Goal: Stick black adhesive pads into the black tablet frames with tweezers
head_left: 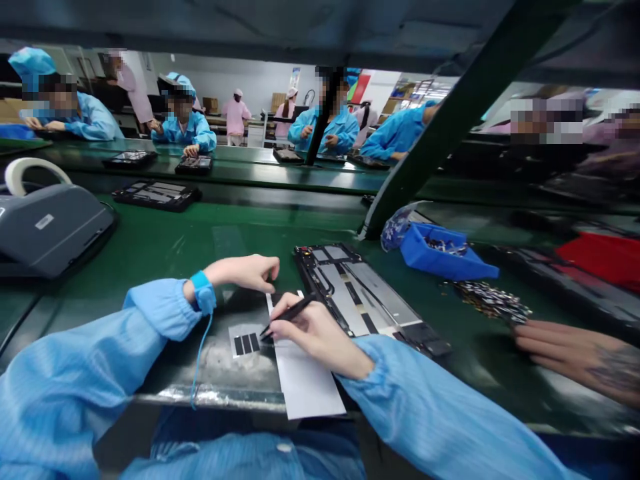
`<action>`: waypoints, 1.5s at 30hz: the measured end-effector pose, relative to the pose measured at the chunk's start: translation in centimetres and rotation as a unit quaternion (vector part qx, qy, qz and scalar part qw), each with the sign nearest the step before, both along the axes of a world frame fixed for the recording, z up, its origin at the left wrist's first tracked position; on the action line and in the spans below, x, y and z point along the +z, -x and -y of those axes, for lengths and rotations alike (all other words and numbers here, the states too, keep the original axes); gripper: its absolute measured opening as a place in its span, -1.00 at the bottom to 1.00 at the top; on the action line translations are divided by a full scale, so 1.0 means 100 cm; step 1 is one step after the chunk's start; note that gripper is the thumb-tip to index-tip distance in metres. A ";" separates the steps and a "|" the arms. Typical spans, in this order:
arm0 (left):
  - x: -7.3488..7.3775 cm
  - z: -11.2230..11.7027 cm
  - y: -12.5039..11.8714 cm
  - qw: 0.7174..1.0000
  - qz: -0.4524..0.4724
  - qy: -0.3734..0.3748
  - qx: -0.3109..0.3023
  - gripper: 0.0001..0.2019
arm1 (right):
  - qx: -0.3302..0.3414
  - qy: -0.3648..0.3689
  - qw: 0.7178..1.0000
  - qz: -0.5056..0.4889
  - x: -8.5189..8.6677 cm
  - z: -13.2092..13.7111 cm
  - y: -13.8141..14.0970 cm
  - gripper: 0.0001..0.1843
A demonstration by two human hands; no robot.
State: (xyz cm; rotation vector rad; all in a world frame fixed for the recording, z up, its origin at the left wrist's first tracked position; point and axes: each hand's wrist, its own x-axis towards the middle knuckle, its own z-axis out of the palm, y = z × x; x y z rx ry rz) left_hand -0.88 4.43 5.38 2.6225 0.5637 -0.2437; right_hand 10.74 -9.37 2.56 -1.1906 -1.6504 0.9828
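My right hand point(313, 330) grips black tweezers point(289, 313) like a pen, their tip down on a white sheet of backing paper point(303, 380). A small white card with black strips point(245, 341) lies just left of the tip. My left hand point(245, 272) rests on the green mat with fingers curled, pressing down near the top of the sheet; a blue wrist strap point(203, 290) with a cord circles that wrist. An opened tablet chassis point(363, 297) lies right beside my right hand.
A blue bin of small parts point(443, 257) and a loose pile of parts point(493, 300) sit to the right. Another person's hand point(575, 357) rests at far right. A grey machine point(47, 227) stands left. More trays point(157, 195) lie on the belt; several workers sit opposite.
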 end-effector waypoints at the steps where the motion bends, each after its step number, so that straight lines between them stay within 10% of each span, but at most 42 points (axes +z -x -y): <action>1: 0.003 -0.005 0.006 0.998 -0.056 0.017 0.008 -0.76 | 0.015 0.022 1.000 -0.007 -0.004 -0.004 0.005 -0.80; 23: 0.005 0.001 0.004 0.982 -0.186 -0.010 -0.002 -0.56 | 0.008 0.041 0.999 -0.024 -0.011 -0.017 0.013 -0.78; 32: 0.004 -0.005 0.012 0.988 -0.155 0.010 0.012 -0.60 | -0.173 -0.057 0.983 -0.036 0.035 -0.022 -0.052 -0.58; 40: -0.029 0.025 -0.022 0.963 0.267 0.001 0.030 -0.92 | -0.087 0.113 0.989 -0.035 -0.002 -0.046 -0.100 -0.49; 45: -0.055 0.039 -0.030 0.943 0.332 -0.003 -0.010 -0.80 | -0.091 0.100 0.991 -0.017 -0.015 -0.062 -0.094 -0.61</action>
